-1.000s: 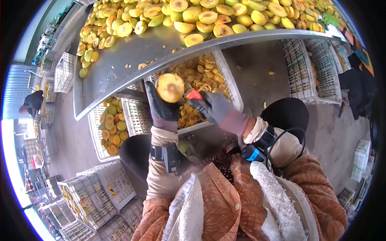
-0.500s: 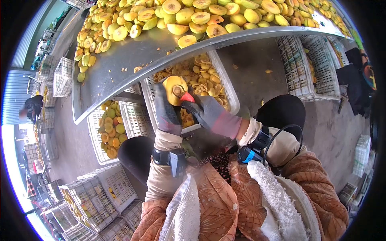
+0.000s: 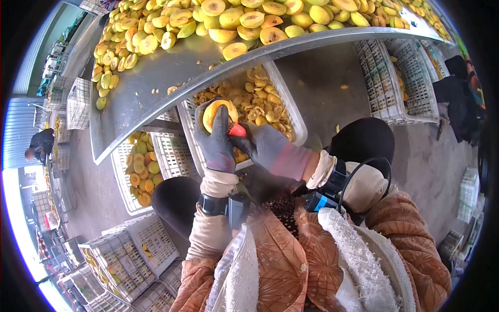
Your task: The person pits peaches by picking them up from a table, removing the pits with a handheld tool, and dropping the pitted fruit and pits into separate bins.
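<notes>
A yellow peach half (image 3: 211,115) rests in my left hand (image 3: 216,147), which wears a grey glove; its thumb lies across the fruit. My right hand (image 3: 276,151), gloved in grey and pink, is closed round a small tool with a red handle (image 3: 237,130). The tool's tip is against or very close to the fruit, hidden behind my left thumb. Both hands are over a white crate (image 3: 298,122) filled with peach scraps (image 3: 260,99).
A metal table (image 3: 156,83) with a raised rim carries many peach halves (image 3: 251,19). At the left stands a crate of peaches (image 3: 139,174). More white crates (image 3: 122,260) are stacked lower left, others (image 3: 384,88) at right. Far left, a person (image 3: 41,144) bends over.
My left thumb has come up across the fruit, and the peach half has turned and shifted slightly left. The tool's tip, over the cut face before, is now hidden.
</notes>
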Motion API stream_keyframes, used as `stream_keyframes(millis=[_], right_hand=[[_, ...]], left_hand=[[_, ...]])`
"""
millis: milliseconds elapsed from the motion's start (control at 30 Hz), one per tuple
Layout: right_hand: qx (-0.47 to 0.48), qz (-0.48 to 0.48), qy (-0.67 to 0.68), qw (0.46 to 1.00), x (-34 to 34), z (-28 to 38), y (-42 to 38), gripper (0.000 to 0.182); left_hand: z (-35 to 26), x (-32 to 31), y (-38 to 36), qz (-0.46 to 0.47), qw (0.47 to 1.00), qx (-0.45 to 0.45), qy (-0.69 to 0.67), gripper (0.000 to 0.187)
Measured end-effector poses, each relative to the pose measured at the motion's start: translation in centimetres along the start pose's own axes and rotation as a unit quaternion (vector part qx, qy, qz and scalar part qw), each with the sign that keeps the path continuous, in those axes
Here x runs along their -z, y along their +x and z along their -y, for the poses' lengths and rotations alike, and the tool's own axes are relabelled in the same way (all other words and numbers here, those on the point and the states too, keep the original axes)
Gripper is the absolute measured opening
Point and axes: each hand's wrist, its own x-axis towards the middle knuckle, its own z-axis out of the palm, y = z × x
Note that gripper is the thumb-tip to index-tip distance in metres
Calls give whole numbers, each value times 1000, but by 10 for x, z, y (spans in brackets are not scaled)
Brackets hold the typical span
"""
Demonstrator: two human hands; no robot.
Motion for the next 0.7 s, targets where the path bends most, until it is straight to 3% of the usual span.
stream_keyframes(millis=[167,267,333,367,400,500,533,567,600,667,700], right_hand=[[-18,-15,-91,996,-1,-1,1,30],[-15,-14,-157,987,-2,-6,1,33],[-9,-8,-176,984,1,-7,3,35],[-17,19,-193,981,3,-7,4,36],[-24,47,-209,976,4,-8,5,37],[-46,101,-195,975,2,-14,7,38],[-46,101,-195,975,1,-15,8,38],[-48,76,-162,983,0,-16,9,39],[-50,50,-129,989,1,-16,11,39],[-70,34,-81,994,10,-9,14,39],[-93,20,-33,995,14,-6,16,40]], left_hand=[[3,4,0,-6,999,51,-5,24],[11,10,2,-64,996,40,-41,27],[34,33,9,46,997,38,45,52],[32,29,10,37,990,-36,132,61],[24,31,14,37,990,-34,133,61],[10,56,50,296,882,114,348,77],[18,63,52,296,882,114,348,77],[15,61,49,270,935,195,125,82],[4,53,44,229,931,263,-105,87],[-1,49,31,163,961,170,-149,95],[4,39,25,87,976,127,-154,93]])
